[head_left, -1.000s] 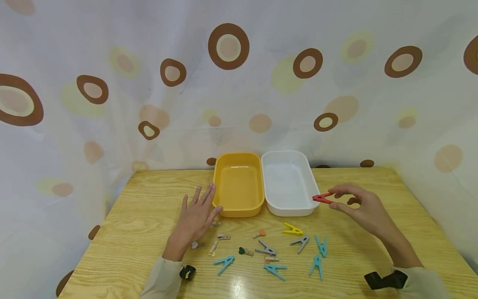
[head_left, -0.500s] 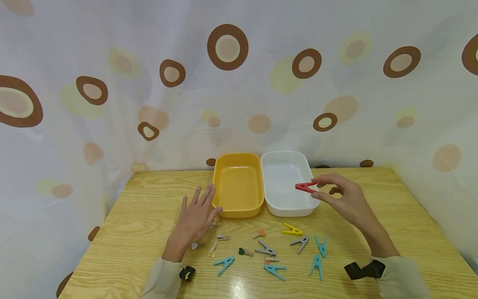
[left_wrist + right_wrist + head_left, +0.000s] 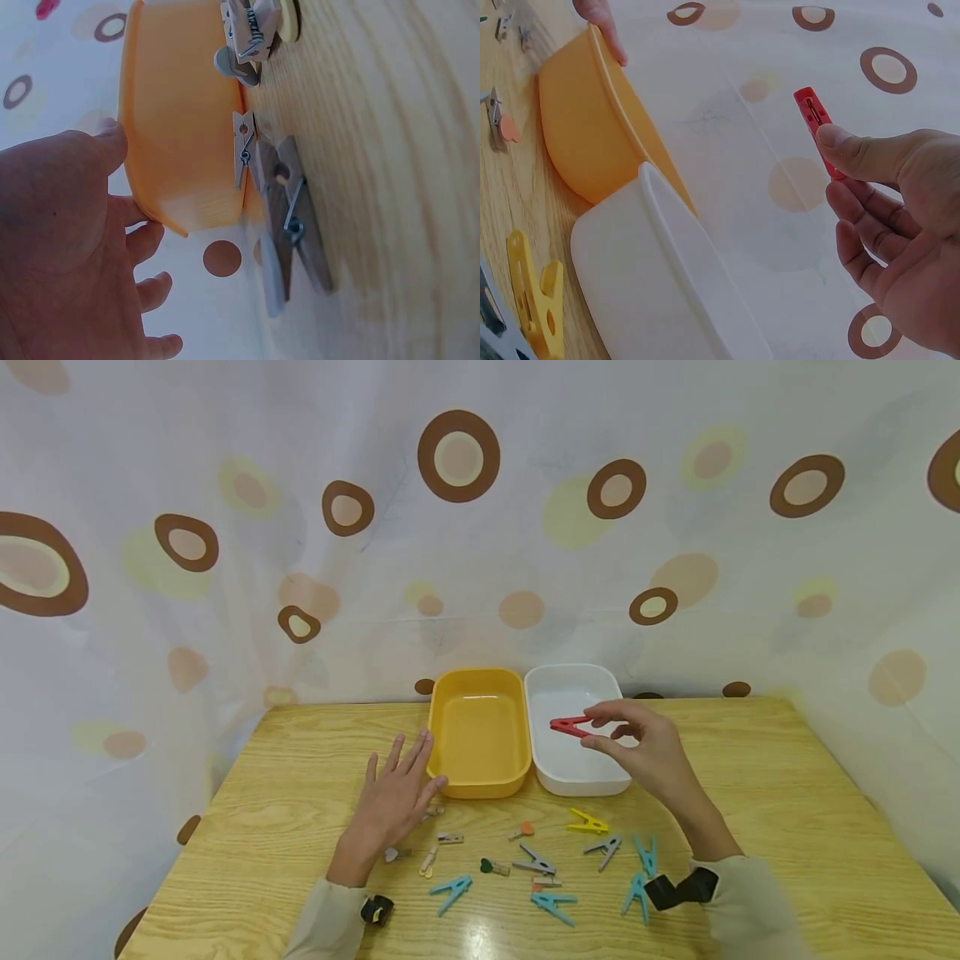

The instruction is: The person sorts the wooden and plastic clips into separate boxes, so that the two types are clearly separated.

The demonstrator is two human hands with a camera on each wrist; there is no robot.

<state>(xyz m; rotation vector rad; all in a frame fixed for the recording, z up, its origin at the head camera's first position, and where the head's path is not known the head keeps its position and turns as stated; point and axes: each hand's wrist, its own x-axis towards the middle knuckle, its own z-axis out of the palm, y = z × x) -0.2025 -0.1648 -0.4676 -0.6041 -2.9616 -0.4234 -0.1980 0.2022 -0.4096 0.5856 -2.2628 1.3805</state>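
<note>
A red clothespin (image 3: 570, 726) is pinched between the thumb and fingers of my right hand (image 3: 651, 753), above the white bin (image 3: 577, 788). The right wrist view shows the same red clothespin (image 3: 815, 124) held clear of the white bin's rim (image 3: 676, 244). My left hand (image 3: 390, 802) lies with spread fingers against the left side of the yellow bin (image 3: 480, 790). From the left wrist, its thumb and fingertips (image 3: 112, 139) touch the yellow bin's rim (image 3: 129, 97). Both bins look bare inside.
In front of the bins lie a yellow clothespin (image 3: 588, 822), grey ones (image 3: 535, 860), several light blue ones (image 3: 552, 903) and small wooden ones, including one with a green heart (image 3: 487, 866). A patterned cloth (image 3: 480, 560) hangs behind the table (image 3: 285, 793).
My right hand has moved left with the red clothespin, from the white bin's right edge to above its interior. The left hand has stayed at the yellow bin.
</note>
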